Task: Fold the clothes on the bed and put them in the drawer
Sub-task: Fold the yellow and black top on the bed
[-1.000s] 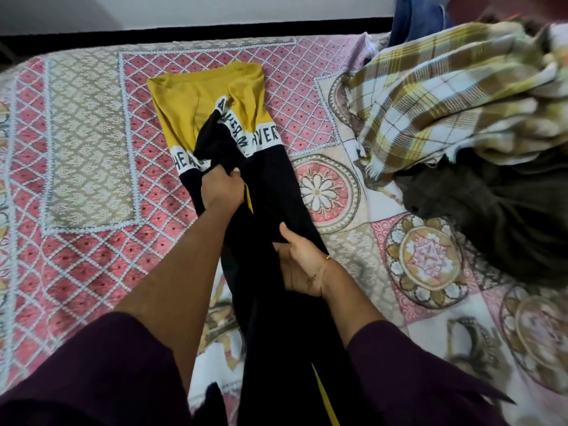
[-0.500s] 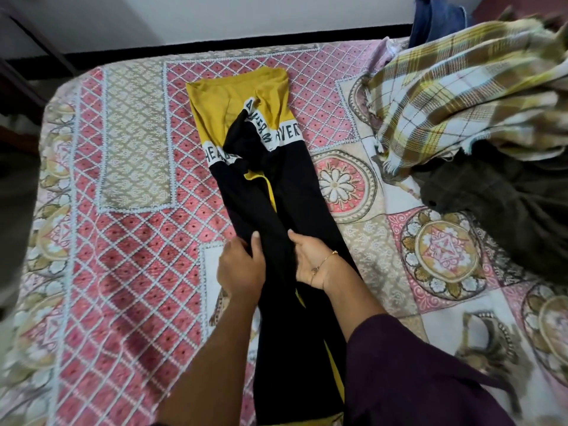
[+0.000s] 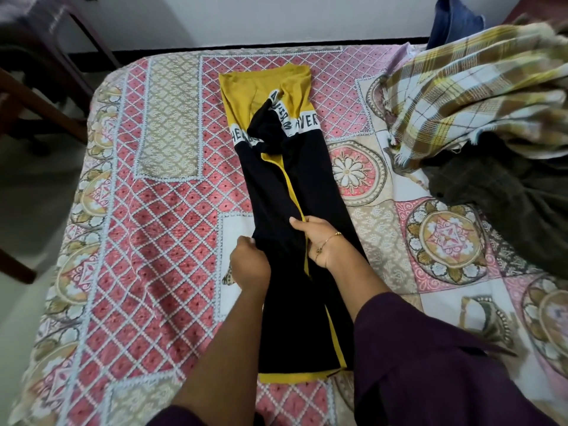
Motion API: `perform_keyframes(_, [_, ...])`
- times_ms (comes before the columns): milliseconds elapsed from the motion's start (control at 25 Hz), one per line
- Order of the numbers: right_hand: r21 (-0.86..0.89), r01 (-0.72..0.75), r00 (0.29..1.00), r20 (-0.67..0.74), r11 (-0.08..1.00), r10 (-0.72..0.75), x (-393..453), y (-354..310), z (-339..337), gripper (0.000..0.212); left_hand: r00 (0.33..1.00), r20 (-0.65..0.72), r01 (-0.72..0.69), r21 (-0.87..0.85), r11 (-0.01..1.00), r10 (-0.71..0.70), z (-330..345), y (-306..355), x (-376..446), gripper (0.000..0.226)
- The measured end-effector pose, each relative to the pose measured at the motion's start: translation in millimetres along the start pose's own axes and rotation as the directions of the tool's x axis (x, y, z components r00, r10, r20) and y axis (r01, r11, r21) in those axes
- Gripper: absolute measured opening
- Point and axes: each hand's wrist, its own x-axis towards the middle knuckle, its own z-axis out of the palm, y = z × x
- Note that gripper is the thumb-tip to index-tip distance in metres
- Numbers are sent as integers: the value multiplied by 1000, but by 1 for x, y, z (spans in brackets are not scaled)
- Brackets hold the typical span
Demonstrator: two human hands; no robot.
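The left hand grips the left edge of the black-and-yellow shirt, which lies folded lengthwise mid-bed. The right hand pinches its yellow-trimmed inner edge. Plaid cloth is heaped at right.

The bed was covered by a patterned spread of pink lattice, beige panels and round flower medallions. Along its middle lay a black and mustard garment, folded long and narrow, with a white lettered band near its far end. At the right side lay a heap: a yellow plaid cloth partly over a dark garment.
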Motion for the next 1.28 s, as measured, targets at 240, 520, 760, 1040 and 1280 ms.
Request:
perform_keyframes(240, [-106,-52,999,-9,993,51,-10,20,7,34,991,20,132,-195,972,-130,-9,-2,-8,35])
perform_keyframes(520, [-320,148,926,-287,936,-245,-12,33,-2,13,989,-100,91,-196,976,-112,-8,-19,-14,24])
perform_keyframes(760, [-575,127,907,-263,808,-329,-14,41,-4,21,987,-26,-159,-31,987,158,-2,-28,-25,36])
perform_keyframes(1040, [-450,75,929,-293,890,-227,-6,38,2,13,992,-119,29,-139,990,-46,0,-30,-30,34])
perform_keyframes(1280, [-519,34,982,-144,854,-126,-25,50,-1,28,993,121,0,21,1000,-2,-10,-29,-48,61])
